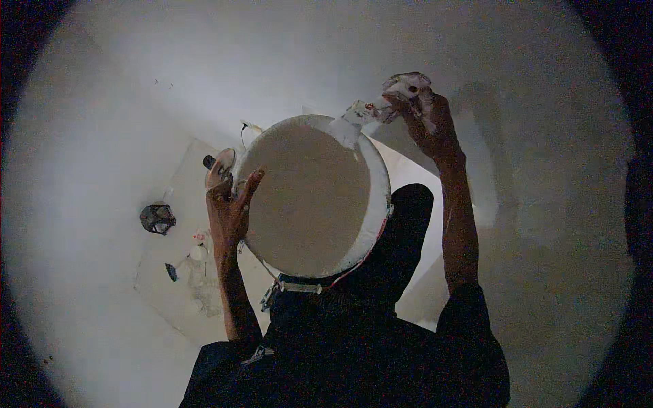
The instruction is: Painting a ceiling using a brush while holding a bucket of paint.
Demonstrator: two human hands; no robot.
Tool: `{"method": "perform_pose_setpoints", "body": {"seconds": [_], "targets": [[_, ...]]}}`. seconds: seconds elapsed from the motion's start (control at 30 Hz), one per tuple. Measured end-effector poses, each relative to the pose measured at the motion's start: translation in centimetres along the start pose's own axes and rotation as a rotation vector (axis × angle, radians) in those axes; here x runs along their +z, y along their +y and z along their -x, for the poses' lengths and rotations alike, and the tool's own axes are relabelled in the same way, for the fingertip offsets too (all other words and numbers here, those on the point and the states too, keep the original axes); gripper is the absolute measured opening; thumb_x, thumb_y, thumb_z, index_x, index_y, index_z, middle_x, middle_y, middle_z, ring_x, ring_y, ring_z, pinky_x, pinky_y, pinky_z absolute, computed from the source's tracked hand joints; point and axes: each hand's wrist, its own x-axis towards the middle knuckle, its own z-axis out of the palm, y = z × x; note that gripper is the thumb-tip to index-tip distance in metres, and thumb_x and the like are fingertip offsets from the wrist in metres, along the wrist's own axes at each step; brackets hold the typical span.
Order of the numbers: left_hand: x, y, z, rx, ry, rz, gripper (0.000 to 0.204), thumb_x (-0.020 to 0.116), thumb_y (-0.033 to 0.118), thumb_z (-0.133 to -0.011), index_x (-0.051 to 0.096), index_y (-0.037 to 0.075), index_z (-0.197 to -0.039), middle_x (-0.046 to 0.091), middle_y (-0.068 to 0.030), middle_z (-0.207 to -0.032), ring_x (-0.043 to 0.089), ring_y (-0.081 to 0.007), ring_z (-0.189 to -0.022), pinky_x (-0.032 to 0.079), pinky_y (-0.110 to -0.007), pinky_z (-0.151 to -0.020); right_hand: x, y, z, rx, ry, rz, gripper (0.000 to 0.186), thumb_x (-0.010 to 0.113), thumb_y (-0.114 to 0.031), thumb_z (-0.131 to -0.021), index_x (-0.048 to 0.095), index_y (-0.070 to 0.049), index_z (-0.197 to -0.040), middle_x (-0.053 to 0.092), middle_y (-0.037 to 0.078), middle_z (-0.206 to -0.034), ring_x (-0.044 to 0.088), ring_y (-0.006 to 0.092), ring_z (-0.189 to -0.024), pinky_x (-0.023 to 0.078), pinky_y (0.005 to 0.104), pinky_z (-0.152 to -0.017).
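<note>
A round white bucket (379, 204) stands in front of my body, filled almost to the rim with a smooth grey-brown paste (306, 197). My left hand (230, 204) is at its left rim, thumb over the edge and the other fingers on the outside. Beside those fingers shows a pale rounded thing with a black end (209, 162); its kind is unclear. Above the far right rim, my right hand (428, 122) is closed on a paste-smeared putty knife (360, 112). Its pale blade end reaches over the rim, close to the paste.
The bucket's wire handle with a pale grip (301, 288) hangs on the near side. My dark-clothed knee (415, 204) is right of the bucket. On the left lie a dark cage-like object (158, 219), a small dark piece (171, 272) and small pale bits (198, 253).
</note>
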Motion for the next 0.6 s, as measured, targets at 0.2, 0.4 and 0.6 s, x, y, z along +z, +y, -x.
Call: {"method": "perform_pose_setpoints", "body": {"seconds": [0.2,0.4,0.6], "targets": [[-0.3,-0.1,-0.3,-0.175,-0.106,-0.048,0.046,0.067,0.036,-0.078,0.062,-0.007,-0.092,0.064,-0.0136,-0.082,0.059,-0.0192,-0.074,0.046,-0.033,-0.072,-0.6,-1.1,0.5,-0.002,0.087,-0.128,0.022,0.053,-0.024,-0.089,0.06,-0.005,-0.095,0.061,0.013,-0.097,0.064,0.0253,-0.079,0.049,0.0328,-0.073],[0.0,-0.3,0.0,-0.102,-0.026,0.042,0.05,0.066,0.041,-0.077,0.063,-0.007,-0.086,0.064,-0.0142,-0.076,0.058,-0.0187,-0.067,0.045,-0.035,-0.067,0.5,1.2,2.0,0.025,0.182,-0.252,0.014,0.057,-0.016,-0.086,0.061,-0.004,-0.092,0.06,0.011,-0.098,0.062,0.0229,-0.082,0.05,0.0321,-0.074],[0.2,-0.6,-0.1,-0.004,0.061,-0.023,0.045,0.062,0.037,-0.081,0.063,-0.008,-0.086,0.06,-0.0119,-0.064,0.048,-0.0154,-0.055,0.042,-0.035,-0.058,0.9,-0.4,0.6,0.115,-0.151,-0.696,0.012,0.064,-0.01,-0.081,0.057,-0.003,-0.088,0.061,0.01,-0.092,0.061,0.0168,-0.081,0.05,0.0294,-0.075]]}}
